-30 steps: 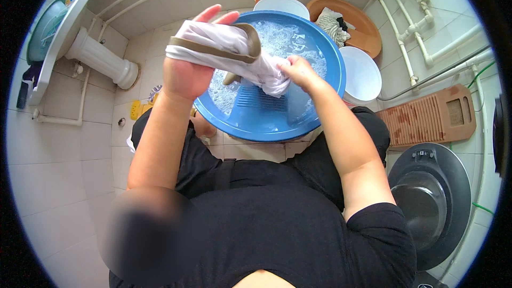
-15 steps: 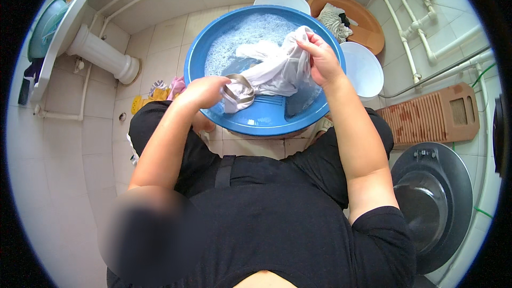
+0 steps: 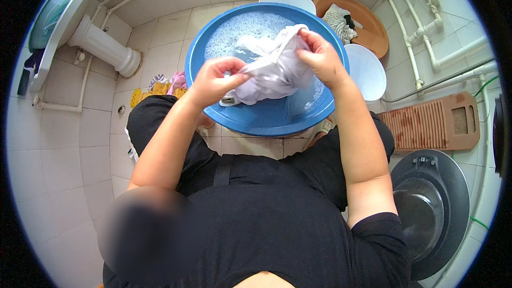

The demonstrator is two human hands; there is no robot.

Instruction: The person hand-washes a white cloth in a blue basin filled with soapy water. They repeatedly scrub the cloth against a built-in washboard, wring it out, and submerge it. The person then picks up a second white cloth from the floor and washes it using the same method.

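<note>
Cloth (image 3: 277, 77), white and bunched, hangs between two hands above the blue tub (image 3: 256, 122), part of it low over the tub's near side. Suds (image 3: 240, 24) cover water toward the tub's far side. The step in hand seems to be turning or spreading the garment during a hand wash; the next move likely calls for a secure hold on both ends, since wet fabric could slip. The left hand (image 3: 216, 77), nearly closed, pinches an edge between thumb and fingers; the right hand (image 3: 325, 58), half curled, grips an upper fold. Right of the tub stand a white basin (image 3: 368, 74) and, farther off, a ridged brown washboard (image 3: 421, 122).
</note>
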